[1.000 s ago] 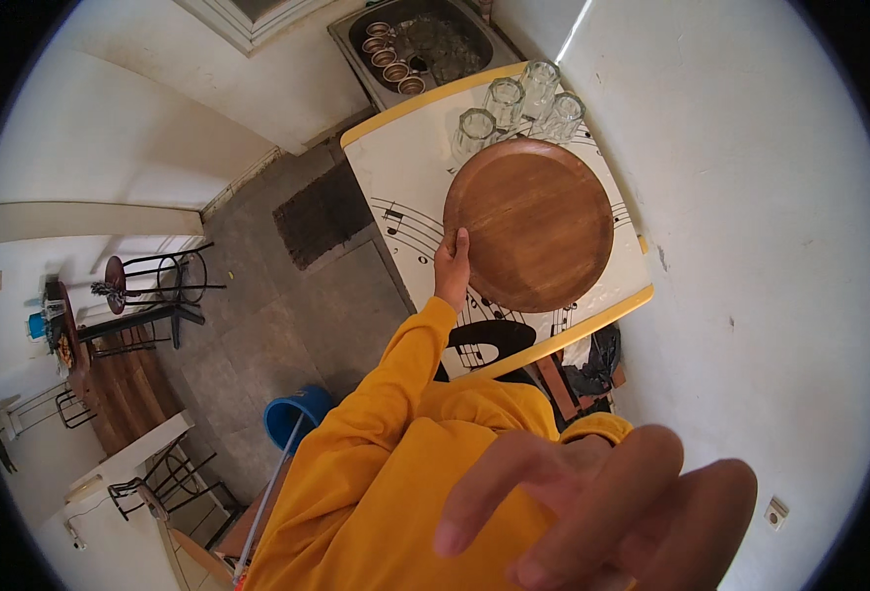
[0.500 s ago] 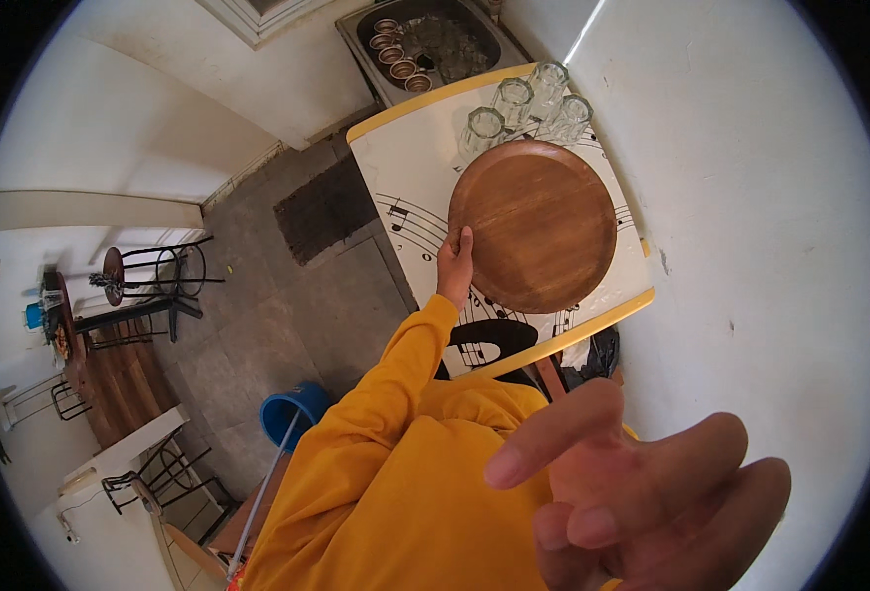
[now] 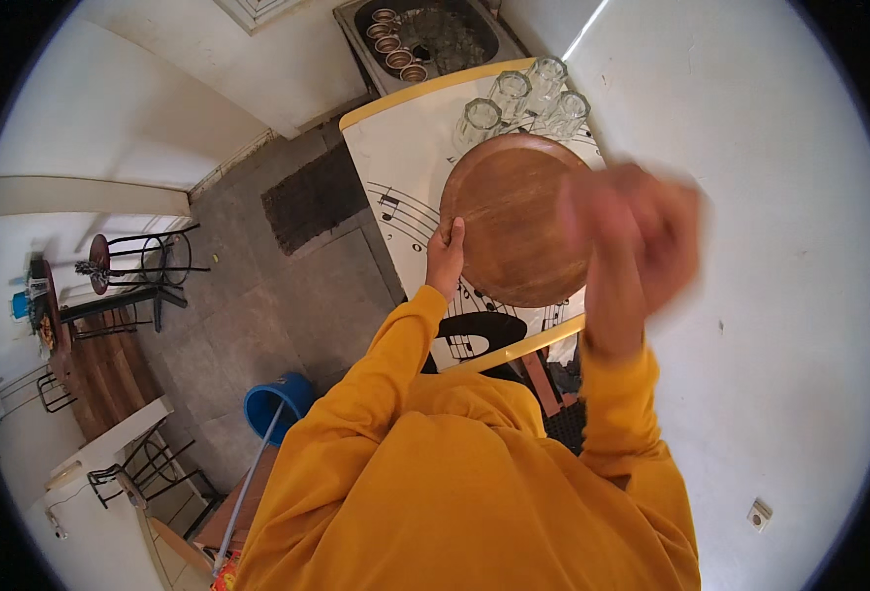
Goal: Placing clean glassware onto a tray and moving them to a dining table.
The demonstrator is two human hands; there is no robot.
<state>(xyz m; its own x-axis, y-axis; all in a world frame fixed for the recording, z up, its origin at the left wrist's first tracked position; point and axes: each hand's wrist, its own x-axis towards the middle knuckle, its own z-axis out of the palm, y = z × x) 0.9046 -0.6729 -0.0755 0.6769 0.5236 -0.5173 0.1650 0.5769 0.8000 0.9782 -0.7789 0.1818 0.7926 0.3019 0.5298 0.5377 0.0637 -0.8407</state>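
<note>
The left hand grips the round, smooth wooden tray at its rim, fingers pressed together. It lies on the glossy white worktop beside clear ribbed glasses. The right hand is blurred; I cannot tell its fingers.

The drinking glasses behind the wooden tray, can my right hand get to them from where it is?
Probably yes: the right hand is raised, blurred, above the wooden tray, with nothing visible between it and the glasses.

Left hand grips wooden tray; blurred right hand seemingly empty.
</note>
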